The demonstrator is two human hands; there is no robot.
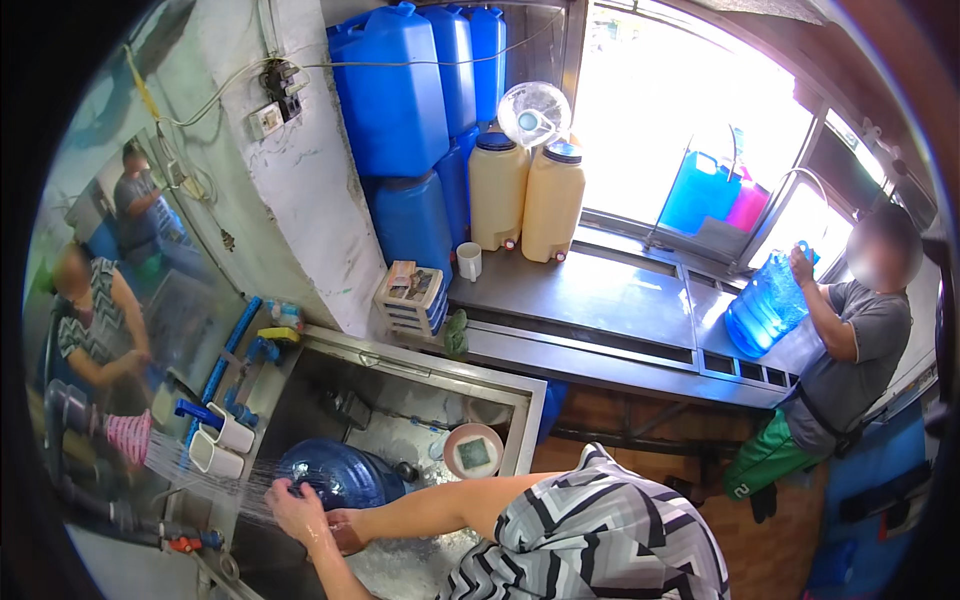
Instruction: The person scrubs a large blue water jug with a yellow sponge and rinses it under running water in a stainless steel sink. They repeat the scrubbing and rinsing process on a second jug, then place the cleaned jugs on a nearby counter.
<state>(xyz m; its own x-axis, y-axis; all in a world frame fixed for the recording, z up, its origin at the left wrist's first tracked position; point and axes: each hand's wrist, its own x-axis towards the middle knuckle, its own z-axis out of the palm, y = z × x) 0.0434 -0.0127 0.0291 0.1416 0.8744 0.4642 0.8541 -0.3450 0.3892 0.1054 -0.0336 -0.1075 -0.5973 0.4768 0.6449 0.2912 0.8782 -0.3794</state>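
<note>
My left hand (294,511) is in the water spray, fingers apart and holding nothing visible. It is close to the near side of a dark blue water bottle (341,469) lying in the steel sink (442,544); I cannot tell if they touch. Behind my left wrist is my right hand (346,529), wet and partly hidden, so its fingers cannot be made out. Water fans out from a pipe outlet wrapped in pink netting (129,440) at the left.
A pink basin (472,451) holding a green pad stands in the sink's corner. White holders (217,450) and a yellow sponge (279,334) sit on the ledge. Behind are drawers (411,300), beige containers (555,202) and blue jugs (390,90). At right a co-worker (862,337) grips a blue bottle (769,304).
</note>
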